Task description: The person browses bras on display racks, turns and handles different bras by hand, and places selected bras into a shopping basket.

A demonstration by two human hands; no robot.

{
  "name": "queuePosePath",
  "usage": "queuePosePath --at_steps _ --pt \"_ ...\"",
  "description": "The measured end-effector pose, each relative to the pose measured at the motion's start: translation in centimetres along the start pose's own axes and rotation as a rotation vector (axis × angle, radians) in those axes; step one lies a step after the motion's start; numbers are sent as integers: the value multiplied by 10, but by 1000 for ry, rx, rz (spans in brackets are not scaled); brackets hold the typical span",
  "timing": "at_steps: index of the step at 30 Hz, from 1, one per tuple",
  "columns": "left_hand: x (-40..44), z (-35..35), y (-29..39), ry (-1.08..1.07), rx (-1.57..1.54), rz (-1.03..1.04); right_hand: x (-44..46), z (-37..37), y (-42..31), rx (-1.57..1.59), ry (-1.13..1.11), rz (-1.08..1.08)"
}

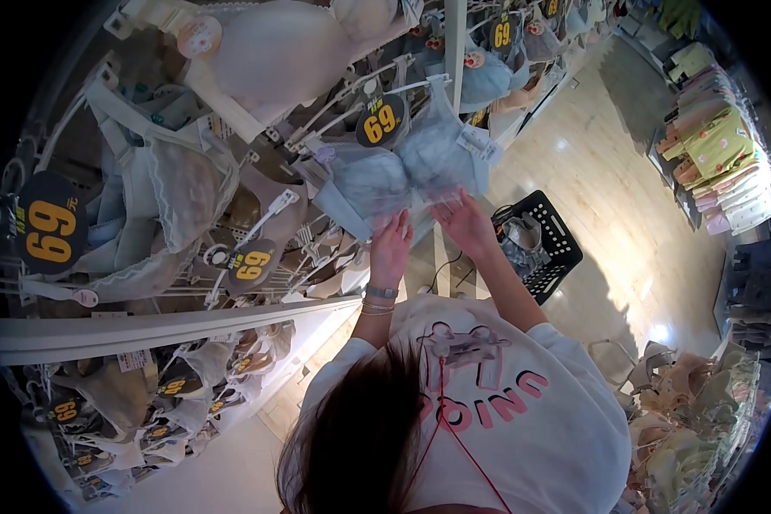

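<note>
A light blue bra hangs from a white hanger at the front of the wall display, a paper tag at its right side. My left hand, with a watch and bracelets at the wrist, reaches up to the lower edge of the left cup, fingers stretched out. Under the right cup, my right hand has its fingers spread against the bottom edge. Both hands look to touch the fabric without closing on it. A round black price sign reading 69 sits just above the left cup.
More bras, such as a grey lace one, crowd the racks at left. A white shelf edge crosses below them. A black basket with bras inside stands on the floor. Garment racks line the right side.
</note>
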State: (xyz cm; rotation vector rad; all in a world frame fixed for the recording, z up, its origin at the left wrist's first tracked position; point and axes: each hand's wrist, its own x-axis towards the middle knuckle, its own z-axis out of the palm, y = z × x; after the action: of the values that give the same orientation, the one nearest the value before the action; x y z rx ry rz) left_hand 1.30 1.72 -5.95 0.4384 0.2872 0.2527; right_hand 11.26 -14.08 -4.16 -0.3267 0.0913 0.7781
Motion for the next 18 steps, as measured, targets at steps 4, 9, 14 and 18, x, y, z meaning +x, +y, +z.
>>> queuePosePath --at_steps 4,9,14,18 --pt "-3 2 -1 23 6 0 -3 2 1 -19 -7 7" --pt "-4 -5 -2 -28 -2 -6 -9 8 1 -80 0 -14" --pt "-2 -12 -1 -81 6 16 -7 2 -2 -113 -6 -12" --pt "-1 -11 1 -46 -17 22 -12 8 -2 -96 17 -15"
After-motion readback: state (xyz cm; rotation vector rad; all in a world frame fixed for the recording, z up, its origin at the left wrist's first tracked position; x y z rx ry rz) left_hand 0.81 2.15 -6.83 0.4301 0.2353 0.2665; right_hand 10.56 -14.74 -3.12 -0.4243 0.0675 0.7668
